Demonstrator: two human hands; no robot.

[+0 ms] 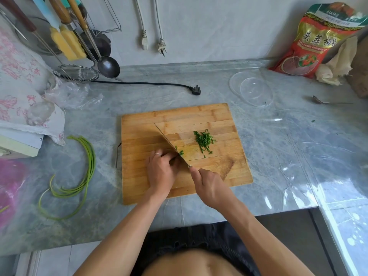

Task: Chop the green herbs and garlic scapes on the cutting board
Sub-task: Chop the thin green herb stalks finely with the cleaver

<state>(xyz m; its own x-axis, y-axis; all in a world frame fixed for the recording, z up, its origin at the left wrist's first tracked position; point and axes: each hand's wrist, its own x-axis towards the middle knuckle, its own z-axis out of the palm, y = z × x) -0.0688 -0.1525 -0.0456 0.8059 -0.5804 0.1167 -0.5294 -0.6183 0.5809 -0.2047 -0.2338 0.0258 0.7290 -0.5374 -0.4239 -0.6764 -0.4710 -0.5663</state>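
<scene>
knife down on the board, herbs half cut

the wooden cutting board (179, 124) lies on the grey marbled counter (278, 156). on its right half sits a small loose heap of chopped green herbs (204, 140), short dark-green bits scattered thinly toward the near side. a few more bits (181, 152) lie right against the knife blade (169, 143), which runs diagonally across the middle of the board, seen nearly edge-on.

the right hand (210, 186) is at the board's near edge, fingers wrapped round the knife handle, forefinger stretched toward the blade. the left hand (162, 169) rests on the board just left of the blade, fingers curled with their tips tucked against it; whether they pin any uncut herb underneath cannot be told.

left of the board, well apart from it, the garlic scapes (83, 176) lie whole on the counter: long, thin, curved green stalks paling toward their ends. beyond the board's far right corner stands a clear plastic bowl (252, 91).
</scene>
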